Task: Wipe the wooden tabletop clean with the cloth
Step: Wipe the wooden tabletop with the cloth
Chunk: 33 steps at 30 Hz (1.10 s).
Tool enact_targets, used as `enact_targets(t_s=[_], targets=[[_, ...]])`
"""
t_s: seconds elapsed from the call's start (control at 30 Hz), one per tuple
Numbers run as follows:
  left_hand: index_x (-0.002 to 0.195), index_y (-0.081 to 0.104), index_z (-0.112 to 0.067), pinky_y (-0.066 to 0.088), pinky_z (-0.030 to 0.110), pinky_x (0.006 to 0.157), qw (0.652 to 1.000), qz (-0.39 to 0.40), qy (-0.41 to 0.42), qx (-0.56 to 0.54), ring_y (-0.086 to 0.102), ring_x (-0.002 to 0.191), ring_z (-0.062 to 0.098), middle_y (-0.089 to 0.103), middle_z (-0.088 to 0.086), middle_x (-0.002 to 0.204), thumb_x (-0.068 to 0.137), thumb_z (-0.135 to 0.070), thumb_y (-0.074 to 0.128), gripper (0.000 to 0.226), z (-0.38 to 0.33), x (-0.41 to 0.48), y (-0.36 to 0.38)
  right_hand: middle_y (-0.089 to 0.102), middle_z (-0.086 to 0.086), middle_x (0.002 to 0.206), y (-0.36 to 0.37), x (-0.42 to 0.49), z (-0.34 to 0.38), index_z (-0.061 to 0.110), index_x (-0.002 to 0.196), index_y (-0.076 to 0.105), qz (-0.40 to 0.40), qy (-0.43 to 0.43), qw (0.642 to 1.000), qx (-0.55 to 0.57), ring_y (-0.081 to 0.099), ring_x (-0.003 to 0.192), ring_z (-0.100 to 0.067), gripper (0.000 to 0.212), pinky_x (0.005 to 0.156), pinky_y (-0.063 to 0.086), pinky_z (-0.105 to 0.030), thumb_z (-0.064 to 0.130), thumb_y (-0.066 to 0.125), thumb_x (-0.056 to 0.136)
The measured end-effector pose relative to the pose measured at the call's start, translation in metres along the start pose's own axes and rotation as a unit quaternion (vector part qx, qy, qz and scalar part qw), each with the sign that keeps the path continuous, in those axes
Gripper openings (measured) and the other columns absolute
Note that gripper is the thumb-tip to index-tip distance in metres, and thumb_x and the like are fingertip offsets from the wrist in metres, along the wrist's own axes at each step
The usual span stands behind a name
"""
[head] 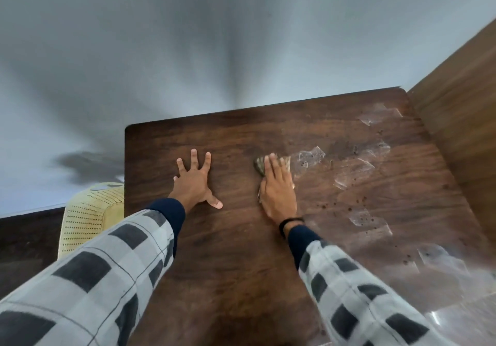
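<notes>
A dark wooden tabletop (230, 251) fills the middle and right of the head view. My right hand (277, 190) lies flat on a small brownish cloth (259, 165), pressing it onto the wood near the table's middle; most of the cloth is hidden under the palm and fingers. My left hand (194, 182) rests palm down on the wood to the left, fingers spread, holding nothing. To the right of the cloth the surface carries dark specks (357, 204) and several shiny, clear patches (354, 170).
A wooden panel (461, 109) rises along the table's right edge. A grey wall (214, 37) stands behind the far edge. A pale yellow perforated chair back (88, 217) sits past the table's left edge, above dark floor.
</notes>
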<state>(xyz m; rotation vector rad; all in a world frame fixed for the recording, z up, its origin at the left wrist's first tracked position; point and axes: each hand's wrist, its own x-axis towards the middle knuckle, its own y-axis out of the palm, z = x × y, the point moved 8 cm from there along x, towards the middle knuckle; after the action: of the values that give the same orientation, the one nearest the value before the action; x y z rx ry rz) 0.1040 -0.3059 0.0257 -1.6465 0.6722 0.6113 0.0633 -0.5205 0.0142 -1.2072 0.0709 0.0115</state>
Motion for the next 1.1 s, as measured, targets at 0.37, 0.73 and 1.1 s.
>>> enact_targets(t_s=[0.37,0.73,1.1], targets=[[0.155,-0.022,-0.034,0.015,0.067,0.114,1.0,-0.003,-0.002,0.008,-0.024,0.145,0.046,-0.04,0.003,0.157,0.055,-0.051,0.093,0.154,0.0,0.0,0.0,0.021,-0.008,0.166,-0.006,0.004,-0.025,0.01,0.158,0.026,-0.02,0.035,0.999,0.002,0.016,0.154,-0.029,0.061,0.125,0.014,-0.046,0.025,0.028,0.099],[0.154,-0.022,-0.034,0.015,0.067,0.115,1.0,-0.001,-0.002,0.008,-0.024,0.146,0.046,-0.039,0.004,0.157,0.055,-0.049,0.094,0.153,-0.001,-0.001,0.001,0.017,-0.008,0.167,-0.001,-0.024,-0.035,0.009,0.159,0.021,0.017,-0.056,0.998,-0.036,0.011,0.155,-0.026,0.06,0.124,0.016,-0.047,0.025,0.023,0.102],[0.155,-0.022,-0.033,0.019,0.067,0.114,1.0,-0.011,-0.001,0.016,-0.022,0.146,0.047,-0.036,0.004,0.159,0.055,-0.051,0.093,0.153,0.0,-0.003,0.0,0.02,-0.009,0.166,0.0,-0.062,-0.02,0.009,0.159,0.025,0.029,-0.106,0.993,-0.051,0.012,0.154,-0.024,0.059,0.123,0.016,-0.043,0.024,0.03,0.102]])
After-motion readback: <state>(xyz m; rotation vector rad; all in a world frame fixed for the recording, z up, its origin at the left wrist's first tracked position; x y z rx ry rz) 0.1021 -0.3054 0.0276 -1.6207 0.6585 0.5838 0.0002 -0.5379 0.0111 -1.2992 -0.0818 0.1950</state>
